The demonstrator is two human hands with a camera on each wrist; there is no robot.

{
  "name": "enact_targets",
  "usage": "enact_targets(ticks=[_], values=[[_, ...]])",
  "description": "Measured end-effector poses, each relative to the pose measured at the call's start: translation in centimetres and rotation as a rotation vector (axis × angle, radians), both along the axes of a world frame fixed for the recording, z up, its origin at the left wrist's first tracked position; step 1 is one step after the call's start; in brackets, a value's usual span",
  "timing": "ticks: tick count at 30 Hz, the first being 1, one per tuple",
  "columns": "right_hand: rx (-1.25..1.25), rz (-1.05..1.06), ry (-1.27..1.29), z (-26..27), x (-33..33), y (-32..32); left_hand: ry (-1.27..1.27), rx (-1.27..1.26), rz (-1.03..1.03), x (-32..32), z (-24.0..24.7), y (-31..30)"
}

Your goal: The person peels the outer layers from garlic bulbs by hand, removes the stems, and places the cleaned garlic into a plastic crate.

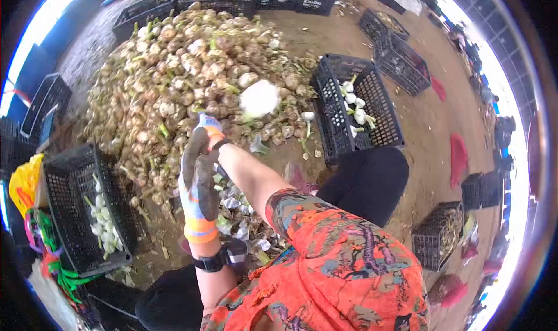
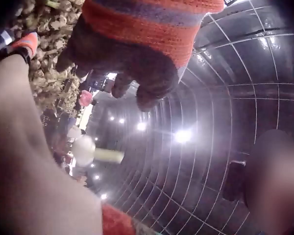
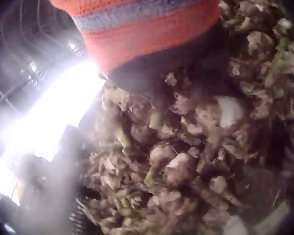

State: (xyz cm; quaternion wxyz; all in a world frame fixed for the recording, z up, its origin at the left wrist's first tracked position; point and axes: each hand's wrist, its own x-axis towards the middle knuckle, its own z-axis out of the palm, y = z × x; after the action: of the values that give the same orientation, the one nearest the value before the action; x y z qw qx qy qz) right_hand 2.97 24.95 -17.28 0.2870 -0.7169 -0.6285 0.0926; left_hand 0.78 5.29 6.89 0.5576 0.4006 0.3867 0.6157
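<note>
In the head view my gloved left hand [image 1: 199,185] extends upward in front of me, its dark palm side showing. Its dark fingers bend loosely in the left wrist view, with nothing between them [image 2: 125,68]. My gloved right hand [image 1: 210,129] is just beyond the left fingertips, over the edge of a heap of bulbs [image 1: 174,69]; its fingers are hidden or blurred. A blurred white bulb [image 1: 260,99] appears right of it, touching neither hand. The left wrist view shows a white bulb [image 2: 83,151] with a pale green stem in mid-air.
Black crates with trimmed white bulbs stand at the right [image 1: 386,107] and left [image 1: 72,255]. Cut scraps [image 1: 241,229] lie below my hands. One white bulb [image 1: 307,116] lies beside the heap. More crates [image 1: 401,63] stand farther off.
</note>
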Motion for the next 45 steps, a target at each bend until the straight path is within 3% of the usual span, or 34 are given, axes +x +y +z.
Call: enact_targets(ticks=[1,3,4,5,6,7,8,9,10,11,13,14,15,16,17,19,20,21,23,24,26,29,31,33,34,35,37,38,39,41,45], values=[[-0.375,0.138,0.313,2.3,1.3,0.2,0.113,-0.003,0.029,0.1,0.1,-0.3],[-0.256,0.122,0.929,8.2,3.3,-4.5,0.162,0.069,0.277,-0.7,-2.8,0.1],[-0.356,0.197,1.304,4.7,3.1,-3.8,0.108,0.034,0.28,-1.0,-4.0,0.4],[-0.432,0.361,1.692,9.1,5.5,-7.8,0.161,-0.051,0.344,-1.4,-5.4,0.3],[-0.81,0.681,1.983,8.3,7.3,-9.2,0.134,-0.126,0.229,-3.7,-13.0,1.6],[-0.57,0.677,1.702,14.0,8.0,-13.0,0.106,-0.203,0.132,-6.8,-19.0,2.3],[-0.863,0.682,2.017,15.0,7.7,-14.0,0.292,-0.141,0.206,-5.8,-16.5,1.1],[-0.676,0.835,1.934,10.8,8.2,-13.9,0.476,-0.076,0.266,-2.7,-13.1,0.4],[-0.658,0.704,1.941,17.8,9.9,-16.7,0.237,-0.042,0.255,-0.9,-11.3,-0.1],[-0.512,0.673,1.732,15.4,10.1,-16.1,-0.002,0.0,0.226,0.2,-10.1,-0.3],[-0.189,0.814,1.004,13.1,11.6,-14.3,-0.003,0.27,0.223,0.0,-13.1,0.2],[-0.174,0.816,1.016,11.8,11.2,-14.0,0.076,0.226,0.192,0.4,-12.3,-0.4],[-0.273,0.644,1.227,10.6,10.8,-13.7,-0.449,0.066,0.125,0.5,-12.6,-0.3],[-0.374,0.462,1.428,10.2,10.8,-13.8,-0.271,0.128,0.15,1.1,-11.5,-0.6],[-0.362,0.462,1.433,11.3,11.4,-14.6,-0.096,0.189,0.177,1.9,-10.2,-1.1],[-0.161,0.464,1.315,14.2,12.7,-16.7,-0.035,0.217,0.164,3.2,-8.1,-2.5],[-0.184,0.465,1.552,14.6,12.9,-17.1,0.022,0.237,0.158,3.5,-7.7,-3.2],[-0.233,0.481,1.434,15.2,13.7,-17.5,0.162,0.347,0.175,3.6,-7.8,-3.4],[-0.169,0.569,1.238,16.3,14.6,-18.1,-0.109,0.275,0.097,4.2,-7.4,-3.8],[-0.165,0.574,1.235,17.0,14.9,-18.6,-0.11,0.282,0.099,4.5,-7.2,-4.0],[-0.213,0.591,1.369,18.4,15.7,-19.9,0.132,0.363,0.101,4.8,-7.0,-4.6],[-0.191,0.564,1.459,19.0,16.7,-21.1,0.129,0.215,0.177,5.5,-6.8,-4.3],[-0.063,0.642,1.328,18.9,17.6,-21.5,0.071,0.184,0.132,5.8,-4.1,-5.3],[-0.139,0.622,1.473,20.1,17.8,-21.8,0.326,0.392,0.141,5.9,-3.4,-5.2],[-0.297,0.578,1.679,20.7,18.5,-22.2,0.434,0.519,0.186,5.9,-3.8,-4.5],[-0.295,0.582,1.68,21.3,18.5,-22.2,0.436,0.522,0.187,6.0,-3.0,-4.6],[-0.109,0.582,1.515,21.7,18.1,-21.8,0.84,0.63,0.238,6.2,-1.0,-5.5],[-0.204,0.563,1.801,21.3,17.7,-21.4,0.685,0.497,0.171,6.3,-1.8,-5.5],[-0.201,0.56,1.802,20.8,17.8,-21.3,0.686,0.497,0.168,6.2,-2.4,-5.4],[-0.203,0.62,1.566,20.3,18.0,-21.5,0.435,0.46,0.16,5.9,-3.6,-5.1],[-0.23,0.608,1.395,20.1,17.1,-21.6,0.345,0.326,0.163,4.7,-4.9,-5.3]])
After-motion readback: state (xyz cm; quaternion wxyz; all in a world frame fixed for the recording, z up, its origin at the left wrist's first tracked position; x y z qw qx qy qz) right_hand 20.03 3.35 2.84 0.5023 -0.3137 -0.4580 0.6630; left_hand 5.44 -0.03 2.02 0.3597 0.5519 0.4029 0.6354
